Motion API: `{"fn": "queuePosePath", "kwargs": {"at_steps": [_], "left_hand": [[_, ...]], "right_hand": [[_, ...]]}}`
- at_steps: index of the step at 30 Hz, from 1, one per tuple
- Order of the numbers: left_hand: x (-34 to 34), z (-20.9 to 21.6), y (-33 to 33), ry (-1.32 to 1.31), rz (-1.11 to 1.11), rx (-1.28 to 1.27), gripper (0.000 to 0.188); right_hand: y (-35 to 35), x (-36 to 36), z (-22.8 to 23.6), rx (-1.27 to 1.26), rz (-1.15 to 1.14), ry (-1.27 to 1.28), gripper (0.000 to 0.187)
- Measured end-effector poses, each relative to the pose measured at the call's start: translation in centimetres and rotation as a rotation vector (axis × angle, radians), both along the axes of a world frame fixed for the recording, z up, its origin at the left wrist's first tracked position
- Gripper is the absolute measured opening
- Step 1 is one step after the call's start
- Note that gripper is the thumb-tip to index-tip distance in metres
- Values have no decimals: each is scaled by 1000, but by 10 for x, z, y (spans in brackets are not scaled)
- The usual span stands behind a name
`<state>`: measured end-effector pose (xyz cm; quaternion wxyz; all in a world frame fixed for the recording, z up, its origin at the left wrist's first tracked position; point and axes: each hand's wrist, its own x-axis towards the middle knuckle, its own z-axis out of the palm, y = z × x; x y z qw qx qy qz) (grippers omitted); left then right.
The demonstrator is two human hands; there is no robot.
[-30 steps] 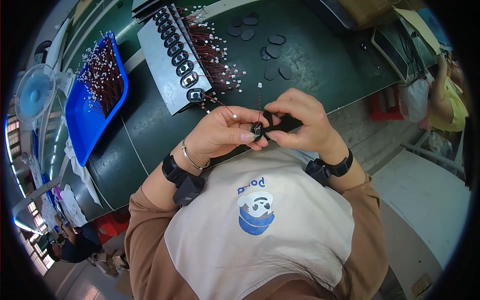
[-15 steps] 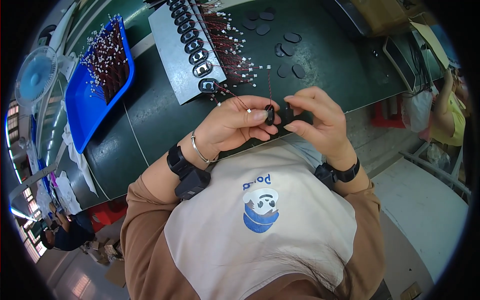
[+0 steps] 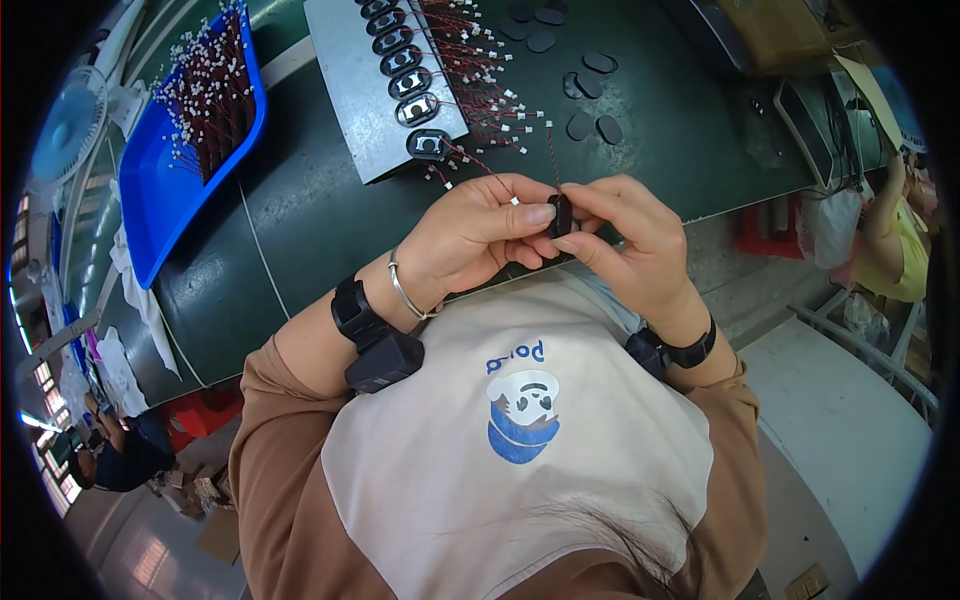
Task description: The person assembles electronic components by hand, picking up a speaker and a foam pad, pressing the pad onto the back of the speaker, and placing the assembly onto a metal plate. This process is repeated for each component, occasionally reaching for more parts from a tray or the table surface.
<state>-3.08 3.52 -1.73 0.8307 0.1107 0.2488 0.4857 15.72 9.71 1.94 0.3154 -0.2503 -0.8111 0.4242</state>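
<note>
My left hand (image 3: 470,230) pinches a small black oval speaker (image 3: 561,214) edge-on between thumb and fingers. From its top rises a twisted red and black wire (image 3: 553,160) ending in a white plug. My right hand (image 3: 640,235) is closed on the same piece from the other side, its thumb and forefinger pressing a thin black oval pad against the speaker; the pad can hardly be told apart from it. Just beyond my left hand, several like speakers (image 3: 417,110) sit in a row on a grey metal block (image 3: 350,100), their wires trailing to the right.
Loose black oval pads (image 3: 608,129) lie on the green table (image 3: 690,150) beyond my right hand. A blue tray (image 3: 155,225) at left holds bundled wires with white plugs. A cardboard box (image 3: 785,35) and a flat device stand at far right. Other people are at both sides.
My right hand has moved left and brought the pad from beside the speaker into contact with it. The view has shifted slightly, so the table things appear higher.
</note>
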Motion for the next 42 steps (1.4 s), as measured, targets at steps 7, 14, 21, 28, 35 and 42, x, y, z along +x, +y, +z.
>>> {"fn": "queuePosePath", "kwargs": {"at_steps": [7,14,21,28,35,42], "left_hand": [[0,3,0,41,-2,-6,27],[1,1,-1,53,0,-7,29],[3,2,-1,83,9,-24,28],[4,20,-5,389,57,-15,22],[7,24,-8,687,114,171,16],[11,19,-14,594,201,301,10]], "right_hand": [[-3,-2,-2,-16,-7,13,37],[-3,-3,-3,-18,-14,4,36],[-2,-3,-3,11,-5,-3,37],[0,-7,-12,284,-51,-8,37],[-6,-13,-13,367,-120,35,34],[0,-3,-7,20,-19,133,28]]}}
